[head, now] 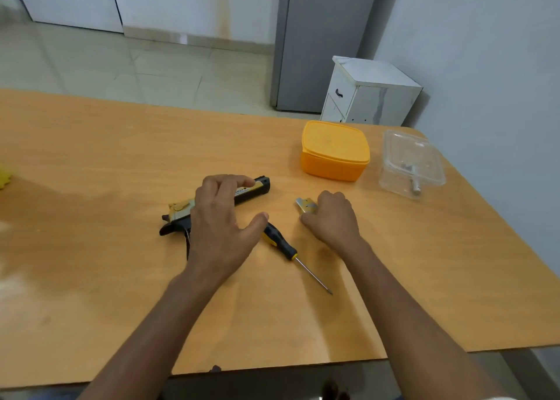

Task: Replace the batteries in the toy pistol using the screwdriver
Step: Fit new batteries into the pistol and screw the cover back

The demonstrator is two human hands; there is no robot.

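Note:
The toy pistol (251, 188), black with gold and silver panels, lies on its side on the wooden table (91, 163), barrel pointing right. My left hand (222, 224) hovers over its grip with fingers spread, hiding the middle of the toy. A screwdriver (280, 245) with a black and yellow handle lies just right of that hand, its tip pointing toward me and to the right. My right hand (331, 218) is curled over a small gold and silver cover piece (306, 204), fingertips touching it on the table.
A closed orange lidded box (335, 151) stands behind the right hand. A clear plastic container (412, 165) with small metal parts inside sits near the table's right edge. Something yellow (4, 179) shows at the left edge. The table's near edge runs close to my body.

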